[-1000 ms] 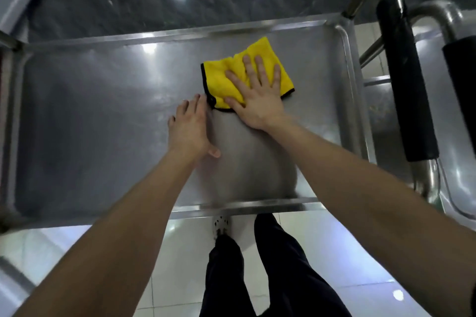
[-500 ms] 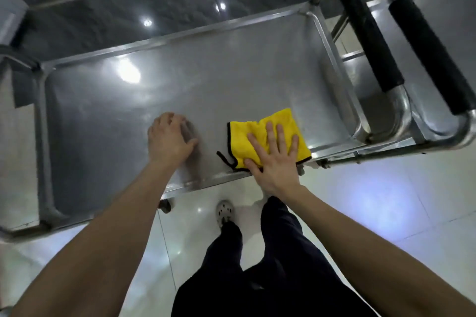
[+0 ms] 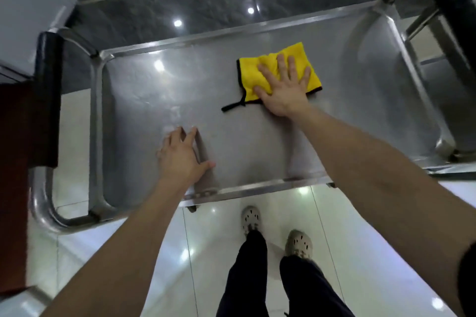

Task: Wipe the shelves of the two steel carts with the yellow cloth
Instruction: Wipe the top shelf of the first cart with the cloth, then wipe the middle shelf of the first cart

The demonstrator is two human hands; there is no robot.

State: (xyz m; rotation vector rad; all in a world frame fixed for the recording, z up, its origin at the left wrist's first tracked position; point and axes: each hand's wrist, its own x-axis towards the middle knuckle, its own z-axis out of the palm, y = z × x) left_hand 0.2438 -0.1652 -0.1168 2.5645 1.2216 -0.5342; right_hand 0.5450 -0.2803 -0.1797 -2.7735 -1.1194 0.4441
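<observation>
The yellow cloth (image 3: pixel 260 73), edged in black with a loose black loop, lies folded on the top shelf of the steel cart (image 3: pixel 144 100), right of its middle. My right hand (image 3: pixel 283 90) presses flat on the cloth with fingers spread. My left hand (image 3: pixel 181 157) rests palm down on the bare steel near the shelf's front rim, fingers apart, holding nothing. A second steel cart (image 3: pixel 443 85) stands against the first one's right end, mostly out of frame.
A black-padded handle (image 3: pixel 47 100) curves round the cart's left end, and another black handle (image 3: pixel 448 8) rises at the upper right. A dark marble wall runs behind. My legs and shoes (image 3: pixel 298 243) stand on glossy white tiles below the front rim.
My right hand has slid the cloth from the front rim back towards the far side of the shelf. My left hand stays planted on the steel. The view has swung left, revealing the left handle.
</observation>
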